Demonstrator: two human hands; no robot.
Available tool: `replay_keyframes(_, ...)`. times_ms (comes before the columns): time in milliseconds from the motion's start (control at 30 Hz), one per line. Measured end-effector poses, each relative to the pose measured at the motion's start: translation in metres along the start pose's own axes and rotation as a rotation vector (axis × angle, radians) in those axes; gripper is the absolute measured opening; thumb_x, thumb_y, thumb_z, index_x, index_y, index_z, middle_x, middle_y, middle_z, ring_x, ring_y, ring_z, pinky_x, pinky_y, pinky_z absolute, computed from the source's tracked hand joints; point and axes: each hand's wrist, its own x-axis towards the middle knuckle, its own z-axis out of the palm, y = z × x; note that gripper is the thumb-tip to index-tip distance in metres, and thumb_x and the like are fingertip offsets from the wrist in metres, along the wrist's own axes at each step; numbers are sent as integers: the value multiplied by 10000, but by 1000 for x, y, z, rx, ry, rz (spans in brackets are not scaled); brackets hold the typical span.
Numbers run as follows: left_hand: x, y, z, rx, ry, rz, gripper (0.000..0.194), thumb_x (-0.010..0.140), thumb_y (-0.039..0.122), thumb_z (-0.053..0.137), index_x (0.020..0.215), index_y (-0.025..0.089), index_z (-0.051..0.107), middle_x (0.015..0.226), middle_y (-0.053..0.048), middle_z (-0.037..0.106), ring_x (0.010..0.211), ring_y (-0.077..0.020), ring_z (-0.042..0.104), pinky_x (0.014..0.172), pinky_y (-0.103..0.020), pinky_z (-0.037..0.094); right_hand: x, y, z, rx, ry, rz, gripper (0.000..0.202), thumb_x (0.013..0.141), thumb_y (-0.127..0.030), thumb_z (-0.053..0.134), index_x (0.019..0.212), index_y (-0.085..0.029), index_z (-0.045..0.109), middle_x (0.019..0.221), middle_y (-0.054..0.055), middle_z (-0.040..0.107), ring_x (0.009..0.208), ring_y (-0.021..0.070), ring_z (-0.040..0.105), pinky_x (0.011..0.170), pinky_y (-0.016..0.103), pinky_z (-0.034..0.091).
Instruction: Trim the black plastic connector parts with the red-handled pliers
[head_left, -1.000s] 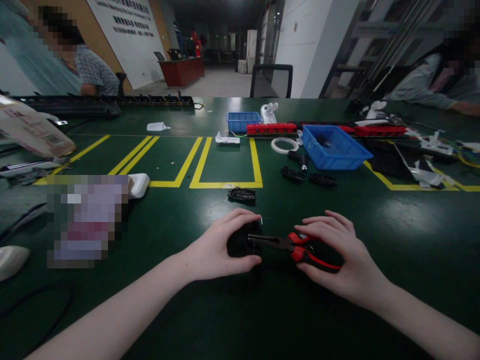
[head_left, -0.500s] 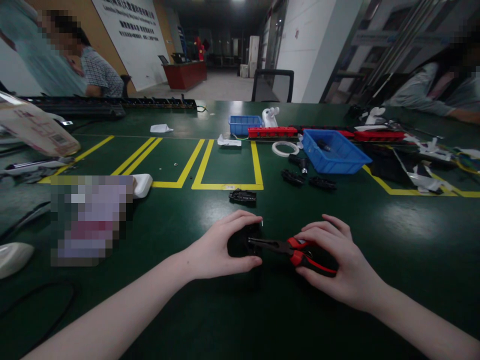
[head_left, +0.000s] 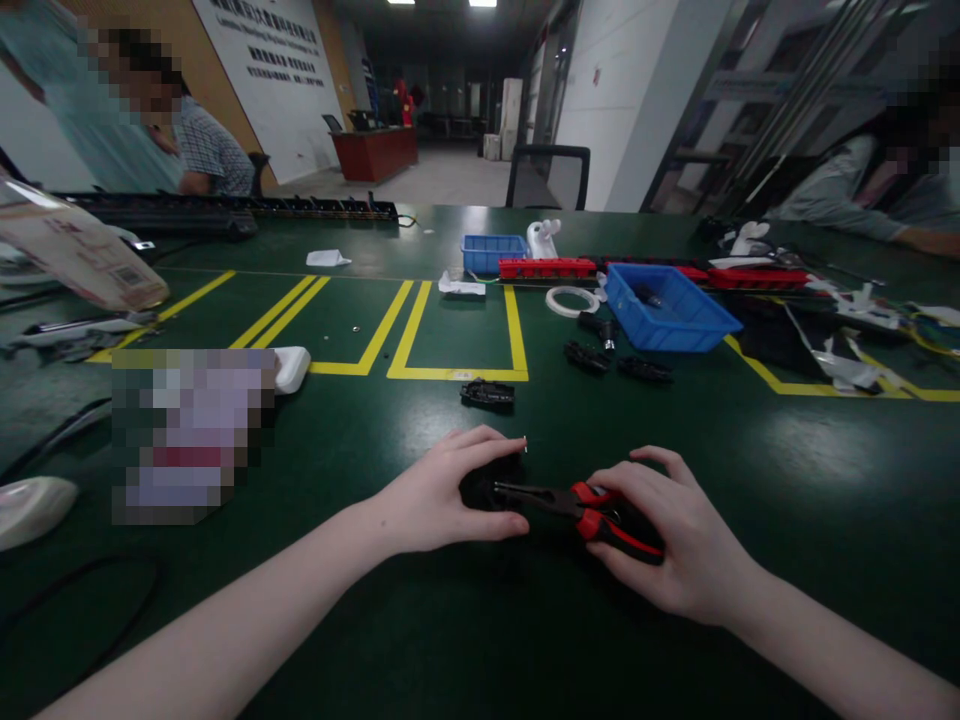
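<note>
Red-and-black needle-nose pliers [head_left: 581,508] are in my right hand [head_left: 679,535], with its fingers closed round the handles. Their long jaws point left and reach a dark part [head_left: 484,485] in my left hand [head_left: 442,495]. That part is black and mostly hidden by the thumb and fingers, so its kind does not show. A small bright metal tip shows by my left fingertip. Just beyond my left hand, a black ribbed plastic piece [head_left: 487,393] lies on the green table. Two similar black pieces [head_left: 587,356] lie farther right.
A blue bin [head_left: 667,310] stands at the back right, near a white tape roll [head_left: 571,301]. Red strips [head_left: 547,268] run along the back. On the left are a white mouse [head_left: 34,510] and a blurred-out object [head_left: 195,440]. People sit at both far sides.
The right hand has squeezed the pliers' handles closer together and its raised finger has shifted slightly. My left hand keeps its hold; the whole view has tilted slightly.
</note>
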Motion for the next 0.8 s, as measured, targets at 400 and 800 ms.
replay_keyframes(400, -2, -4, 2, 41, 65, 95, 683, 698, 389, 744, 1308, 280, 458, 1301, -53, 484, 1210, -281, 415, 998, -472, 368, 5, 1, -2, -25, 14, -29, 326, 730, -342, 630, 1007, -234, 495, 904, 32, 652, 885, 221, 602, 1009, 530, 231)
replay_keyframes(800, 1, -5, 1, 73, 40, 147, 612, 708, 451, 717, 1247, 224, 538, 1198, -45, 590, 1158, -242, 503, 1141, -471, 121, 4, 1, 1, -1, 42, -19, 319, 705, -323, 619, 996, -237, 521, 922, 32, 656, 975, 242, 584, 1030, 516, 213)
